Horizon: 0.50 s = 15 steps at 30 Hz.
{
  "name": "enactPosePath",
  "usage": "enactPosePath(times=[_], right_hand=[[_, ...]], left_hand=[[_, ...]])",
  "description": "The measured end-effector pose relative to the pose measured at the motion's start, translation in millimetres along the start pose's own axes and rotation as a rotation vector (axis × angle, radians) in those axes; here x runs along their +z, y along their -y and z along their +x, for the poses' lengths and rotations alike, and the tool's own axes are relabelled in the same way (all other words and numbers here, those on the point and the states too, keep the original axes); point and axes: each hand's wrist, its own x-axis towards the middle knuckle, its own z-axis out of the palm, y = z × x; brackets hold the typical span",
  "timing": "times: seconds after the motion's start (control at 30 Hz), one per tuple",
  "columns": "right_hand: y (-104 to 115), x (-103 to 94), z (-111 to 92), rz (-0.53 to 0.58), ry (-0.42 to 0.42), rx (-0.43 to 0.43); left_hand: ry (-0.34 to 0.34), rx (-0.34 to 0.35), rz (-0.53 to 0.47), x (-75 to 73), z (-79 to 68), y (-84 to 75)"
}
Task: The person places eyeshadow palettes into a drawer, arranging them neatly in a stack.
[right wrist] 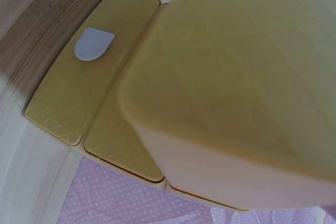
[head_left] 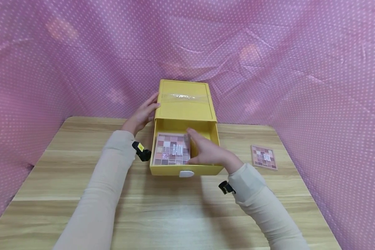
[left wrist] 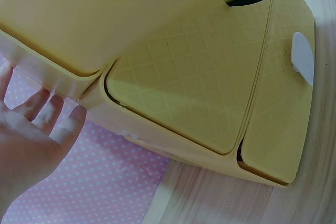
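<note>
A yellow drawer unit [head_left: 185, 109] stands at the back of the table with its top drawer [head_left: 168, 170] pulled out. Inside, at the left, lies an eyeshadow palette [head_left: 172, 149] marked BACK. My right hand [head_left: 207, 151] reaches into the drawer, thumb and fingers spread at the palette's right edge; the right wrist view hides this hand behind the drawer. My left hand [head_left: 142, 116] rests against the unit's left side, its fingertips touching the wall in the left wrist view.
A second eyeshadow palette [head_left: 264, 157] lies on the wooden table [head_left: 162, 215] to the right. Below the pulled-out drawer are shut lower drawers [left wrist: 184, 77], the lowest with a white handle [left wrist: 302, 57]. Pink dotted cloth [head_left: 187, 41] hangs behind and at both sides.
</note>
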Motion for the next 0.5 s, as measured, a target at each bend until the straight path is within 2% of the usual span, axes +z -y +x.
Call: enactPosePath(times=[0.23, 0.5], right_hand=[[3.7, -8.6, -5.7, 0.119, -0.088, 0.008], [10.5, -20.5, -10.4, 0.21, -0.2, -0.026]], left_hand=[[0.01, 0.002, -0.006, -0.8, 0.7, -0.2], [0.006, -0.005, -0.007, -1.1, 0.9, -1.0]])
